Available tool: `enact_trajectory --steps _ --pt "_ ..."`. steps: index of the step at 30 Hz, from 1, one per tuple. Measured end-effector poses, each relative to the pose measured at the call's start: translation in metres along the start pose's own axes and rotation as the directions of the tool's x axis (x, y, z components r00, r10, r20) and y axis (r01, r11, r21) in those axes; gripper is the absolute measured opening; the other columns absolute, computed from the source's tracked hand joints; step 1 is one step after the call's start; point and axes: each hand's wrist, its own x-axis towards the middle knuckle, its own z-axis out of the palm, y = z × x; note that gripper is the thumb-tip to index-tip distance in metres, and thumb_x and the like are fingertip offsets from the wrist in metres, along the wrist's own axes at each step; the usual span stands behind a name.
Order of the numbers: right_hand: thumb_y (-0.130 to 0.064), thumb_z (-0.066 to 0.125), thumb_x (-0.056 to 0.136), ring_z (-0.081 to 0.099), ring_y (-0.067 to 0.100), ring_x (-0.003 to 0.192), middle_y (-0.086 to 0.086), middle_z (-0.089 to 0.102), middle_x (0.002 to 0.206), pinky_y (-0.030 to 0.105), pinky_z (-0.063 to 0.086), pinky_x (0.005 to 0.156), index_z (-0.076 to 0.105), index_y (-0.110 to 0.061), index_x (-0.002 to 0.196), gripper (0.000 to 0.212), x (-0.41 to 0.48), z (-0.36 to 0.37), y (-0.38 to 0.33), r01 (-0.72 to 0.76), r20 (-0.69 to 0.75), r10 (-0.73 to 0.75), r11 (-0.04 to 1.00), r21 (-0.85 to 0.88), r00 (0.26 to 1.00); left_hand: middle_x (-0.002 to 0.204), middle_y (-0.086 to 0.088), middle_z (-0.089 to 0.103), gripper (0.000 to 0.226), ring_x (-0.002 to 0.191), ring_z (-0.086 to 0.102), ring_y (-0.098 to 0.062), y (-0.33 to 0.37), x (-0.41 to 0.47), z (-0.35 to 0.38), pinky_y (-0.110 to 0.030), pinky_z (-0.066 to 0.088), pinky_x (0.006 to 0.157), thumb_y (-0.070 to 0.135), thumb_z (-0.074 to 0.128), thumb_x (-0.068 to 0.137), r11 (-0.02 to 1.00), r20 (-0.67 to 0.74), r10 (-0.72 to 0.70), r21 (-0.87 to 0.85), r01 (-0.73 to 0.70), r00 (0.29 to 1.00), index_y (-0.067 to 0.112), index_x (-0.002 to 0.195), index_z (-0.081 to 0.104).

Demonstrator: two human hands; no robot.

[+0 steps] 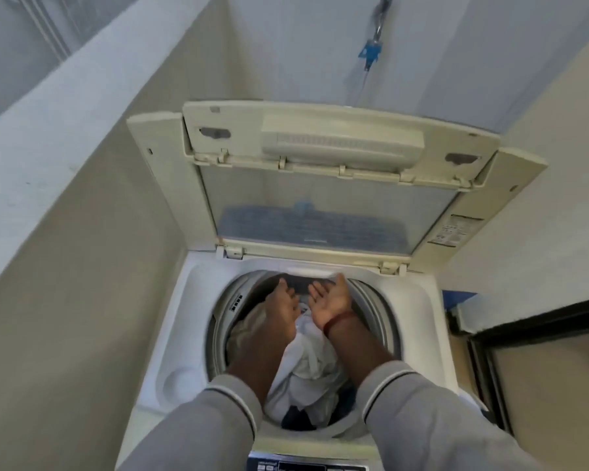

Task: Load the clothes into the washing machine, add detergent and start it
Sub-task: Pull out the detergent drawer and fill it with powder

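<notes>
I had both arms down in the open washing machine [191, 300], its lid [320, 212] standing upright behind. My left grip [281, 307] was palm-down with the fingers spread. My right grip [330, 305] faced palm-inward, fingers loosely straight. Neither pinched anything. The clothes [306, 362], white, beige and dark, lay heaped inside the drum [381, 311] beneath my wrists.

A washing machine [170, 321] of smooth, yellowed cream plastic holds soft crumpled white cloth [306, 365] inside a dull grey metal-looking drum rim [381, 311], beside matt painted walls [82, 266].
</notes>
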Motion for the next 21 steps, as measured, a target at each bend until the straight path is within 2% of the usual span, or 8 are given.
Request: enact_trajectory --steps 2,3,5,9,12,15,19,21 --pt "-0.056 0.036 0.097 0.052 0.024 0.12 0.014 0.055 0.129 0.034 0.037 0.105 0.05 -0.008 0.132 0.061 0.009 0.004 -0.002 0.013 0.01 -0.014 0.996 0.089 1.0 0.125 -0.016 0.06 0.047 0.116 0.057 -0.029 -0.001 0.015 0.011 -0.038 0.046 0.096 0.038 0.044 0.099 0.996 0.057 0.033 -0.081 -0.029 0.998 0.002 0.129 0.053" --pt "-0.057 0.036 0.097 0.058 0.022 0.105 0.013 0.061 0.115 0.032 0.044 0.094 0.054 -0.01 0.124 0.058 0.011 0.006 -0.002 0.014 0.004 -0.015 0.991 0.136 1.0 0.127 -0.017 0.059 0.049 0.118 0.056 -0.03 0.0 0.022 0.016 -0.039 0.045 0.101 0.04 0.046 0.098 0.991 0.08 0.044 -0.128 -0.033 0.996 0.003 0.128 0.054" --pt "-0.058 0.041 0.095 0.061 0.022 0.087 0.012 0.063 0.098 0.032 0.048 0.076 0.059 -0.01 0.114 0.054 0.014 0.009 -0.001 0.008 0.01 -0.01 0.971 0.239 1.0 0.121 -0.019 0.063 0.051 0.114 0.06 -0.031 0.002 0.028 0.026 -0.042 0.045 0.104 0.044 0.05 0.094 0.982 0.08 0.051 -0.183 -0.036 0.995 0.003 0.124 0.057" --pt "-0.055 0.045 0.095 0.066 0.025 0.081 0.013 0.067 0.093 0.036 0.053 0.067 0.062 -0.007 0.109 0.053 0.018 0.013 0.002 0.015 0.003 -0.018 0.94 0.34 1.0 0.11 -0.021 0.068 0.052 0.101 0.067 -0.032 -0.004 0.034 0.03 -0.047 0.05 0.099 0.047 0.054 0.093 0.974 0.072 0.084 -0.215 -0.067 0.994 0.001 0.116 0.06" --pt "-0.058 0.047 0.094 0.071 0.024 0.066 0.012 0.071 0.081 0.029 0.056 0.051 0.064 -0.008 0.1 0.053 0.018 0.014 0.003 0.009 -0.007 -0.008 0.936 0.352 1.0 0.111 -0.022 0.068 0.051 0.103 0.067 -0.032 -0.007 0.037 0.017 -0.045 0.051 0.097 0.047 0.056 0.092 0.975 0.148 0.073 -0.218 -0.039 0.986 -0.001 0.11 0.062" --pt "-0.058 0.045 0.094 0.068 0.024 0.077 0.014 0.069 0.087 0.035 0.055 0.058 0.063 -0.006 0.102 0.055 0.018 0.012 0.004 0.001 -0.017 0.005 0.95 0.313 1.0 0.113 -0.022 0.068 0.054 0.107 0.067 -0.03 -0.008 0.045 0.007 -0.043 0.05 0.098 0.049 0.056 0.091 0.986 0.201 0.078 -0.162 -0.046 0.976 -0.001 0.111 0.061" --pt "-0.058 0.042 0.096 0.067 0.023 0.078 0.013 0.069 0.085 0.032 0.054 0.063 0.064 -0.005 0.103 0.058 0.019 0.015 0.004 0.019 -0.075 -0.005 0.981 0.193 0.997 0.112 -0.02 0.069 0.062 0.101 0.069 -0.027 -0.009 0.049 0.01 -0.038 0.054 0.09 0.057 0.052 0.089 0.995 0.169 0.079 -0.07 -0.068 0.982 0.001 0.111 0.061" --pt "-0.059 0.045 0.094 0.068 0.024 0.078 0.013 0.07 0.085 0.033 0.056 0.065 0.064 -0.005 0.102 0.058 0.019 0.014 0.003 0.009 -0.071 0.006 0.978 0.208 0.997 0.11 -0.02 0.07 0.063 0.099 0.07 -0.027 -0.01 0.048 0.013 -0.038 0.055 0.088 0.057 0.049 0.09 0.996 0.156 0.084 -0.056 -0.076 0.984 0.0 0.112 0.061"
